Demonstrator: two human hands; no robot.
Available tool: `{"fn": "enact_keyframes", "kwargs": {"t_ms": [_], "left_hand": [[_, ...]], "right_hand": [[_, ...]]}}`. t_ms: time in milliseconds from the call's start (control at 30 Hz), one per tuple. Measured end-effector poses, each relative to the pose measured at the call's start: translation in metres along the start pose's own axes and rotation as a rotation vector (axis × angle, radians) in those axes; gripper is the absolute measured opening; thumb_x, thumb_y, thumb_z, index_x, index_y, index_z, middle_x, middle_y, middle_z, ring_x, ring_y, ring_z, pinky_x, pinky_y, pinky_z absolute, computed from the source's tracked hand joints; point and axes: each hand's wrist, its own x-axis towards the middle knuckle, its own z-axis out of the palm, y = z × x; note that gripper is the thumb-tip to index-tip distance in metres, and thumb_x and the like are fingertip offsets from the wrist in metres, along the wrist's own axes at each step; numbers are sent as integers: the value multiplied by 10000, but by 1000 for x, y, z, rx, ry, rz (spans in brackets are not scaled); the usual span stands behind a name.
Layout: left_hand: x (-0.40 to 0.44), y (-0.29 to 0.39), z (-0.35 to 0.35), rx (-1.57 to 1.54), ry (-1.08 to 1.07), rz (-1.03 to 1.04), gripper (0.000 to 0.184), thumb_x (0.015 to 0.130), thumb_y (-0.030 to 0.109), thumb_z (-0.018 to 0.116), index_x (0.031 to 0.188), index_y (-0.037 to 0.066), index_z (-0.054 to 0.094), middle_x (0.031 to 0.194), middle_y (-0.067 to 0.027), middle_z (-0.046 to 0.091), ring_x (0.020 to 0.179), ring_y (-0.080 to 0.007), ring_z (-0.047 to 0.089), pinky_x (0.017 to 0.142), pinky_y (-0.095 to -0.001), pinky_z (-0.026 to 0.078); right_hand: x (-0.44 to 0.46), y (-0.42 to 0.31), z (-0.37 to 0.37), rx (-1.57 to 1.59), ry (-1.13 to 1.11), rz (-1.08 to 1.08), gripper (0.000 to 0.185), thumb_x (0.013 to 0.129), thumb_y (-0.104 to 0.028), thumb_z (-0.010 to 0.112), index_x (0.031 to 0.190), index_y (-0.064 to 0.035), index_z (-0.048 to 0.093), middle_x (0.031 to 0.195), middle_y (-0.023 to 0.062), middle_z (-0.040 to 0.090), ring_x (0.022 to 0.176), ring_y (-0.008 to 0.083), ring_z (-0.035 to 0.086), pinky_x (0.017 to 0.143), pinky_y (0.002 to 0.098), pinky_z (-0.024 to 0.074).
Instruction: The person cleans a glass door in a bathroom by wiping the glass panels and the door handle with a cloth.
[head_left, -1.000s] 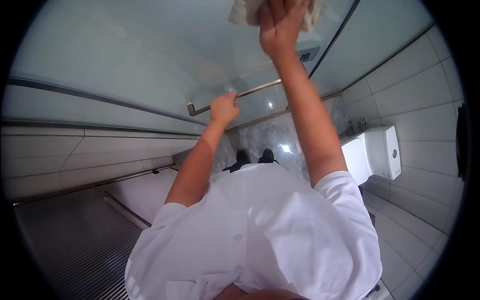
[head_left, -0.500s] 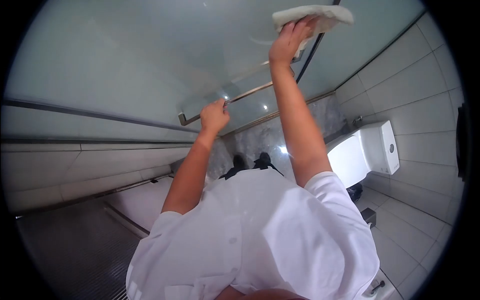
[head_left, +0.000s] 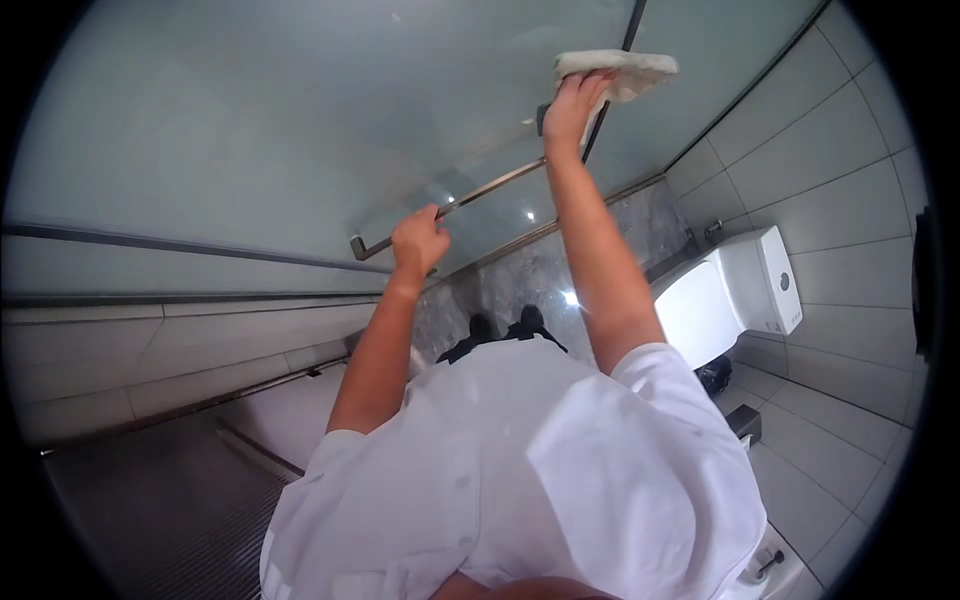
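My left hand (head_left: 419, 243) is closed around the metal bar handle (head_left: 495, 186) near its left end. The bar is fixed to a frosted glass door (head_left: 300, 110). My right hand (head_left: 576, 108) holds a folded white cloth (head_left: 640, 70) against the glass, over the dark vertical frame strip (head_left: 634, 25) at the door's edge. Its fingers lie on the cloth, which hides part of the strip. A dark fitting (head_left: 541, 119) shows just left of my right wrist.
To the right, a white toilet (head_left: 698, 315) stands by the tiled wall (head_left: 830, 150), with a black bag (head_left: 715, 375) beside it. A dark wall-mounted holder (head_left: 744, 423) is lower right. My feet (head_left: 531, 318) are on a grey stone floor (head_left: 620, 235). A dark ribbed surface (head_left: 160, 500) lies lower left.
My right hand has moved down along the frame strip with the cloth. My left hand stays on the bar handle, and the view has shifted slightly.
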Motion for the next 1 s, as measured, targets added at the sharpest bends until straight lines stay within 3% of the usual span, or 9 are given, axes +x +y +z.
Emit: {"fn": "enact_keyframes", "kwargs": {"t_ms": [200, 333, 500, 567, 633, 767, 867, 967, 1000], "left_hand": [[5, -1, 6, 70, 42, 39, 185, 706, 176, 600, 869, 90, 581, 856, -129, 656, 839, -357, 619, 747, -476, 465], [7, -5, 12, 24, 46, 70, 206, 701, 181, 599, 890, 97, 602, 863, -128, 660, 843, -354, 626, 728, -485, 469], [1, -8, 18, -1, 126, 54, 196, 682, 144, 595, 869, 96, 625, 835, -124, 667, 828, -342, 639, 724, -478, 485], [4, -8, 18, -30, 169, 48, 187, 676, 143, 598, 853, 91, 625, 830, -127, 667, 828, -341, 641, 726, -476, 485], [2, -8, 15, -65, 184, 68, 178, 670, 143, 601, 837, 86, 624, 825, -130, 668, 828, -339, 642, 728, -474, 486], [-3, -4, 12, -48, 98, 45, 176, 674, 147, 603, 837, 85, 624, 824, -126, 667, 820, -334, 640, 747, -470, 484], [5, -11, 19, -64, 129, 63, 172, 693, 150, 600, 851, 86, 622, 812, -120, 662, 815, -338, 635, 761, -472, 481], [4, -13, 20, -99, 157, 75, 166, 701, 147, 596, 851, 79, 616, 801, -123, 657, 810, -341, 634, 764, -469, 480], [0, -14, 21, -87, 161, 83, 162, 708, 144, 591, 853, 75, 613, 805, -124, 655, 809, -340, 635, 766, -467, 480]], "right_hand": [[-138, -15, 11, -149, -508, 15, 569, 967, -296, 451, 1387, 72, 341, 1424, 320, 338, 1377, 443, 242, 1140, 484, 163], [-48, -6, -2, -133, -335, 90, 354, 983, -264, 436, 1138, 48, 503, 1194, 273, 530, 1186, 412, 439, 1030, 506, 289], [-4, -22, 2, -79, -52, -102, 412, 989, -193, 409, 1309, 66, 390, 1367, 232, 376, 1235, 380, 380, 1087, 440, 245], [-54, -43, 10, -5, -392, -37, 480, 979, -237, 428, 1335, 81, 378, 1463, 261, 300, 1346, 392, 291, 1134, 462, 186], [-109, -66, 13, -274, -735, -569, 412, 935, -211, 512, 1250, 53, 480, 1328, 278, 442, 1296, 430, 344, 1102, 487, 247], [-62, -129, 54, -589, -1090, -1033, 303, 723, -198, 653, 949, 4, 634, 1015, 244, 586, 1052, 452, 519, 1047, 548, 312], [23, -226, 106, -159, -441, -1431, 344, 672, -130, 667, 984, 2, 611, 948, 202, 591, 993, 421, 549, 963, 521, 379], [40, -333, 133, -1, -85, -1315, 455, 925, -166, 563, 1368, -101, 480, 1492, 123, 369, 1391, 372, 282, 1101, 541, 221], [17, -333, 139, 276, -299, -1033, 467, 924, -177, 569, 1377, -118, 475, 1490, 114, 374, 1388, 357, 297, 1110, 531, 220]]}}
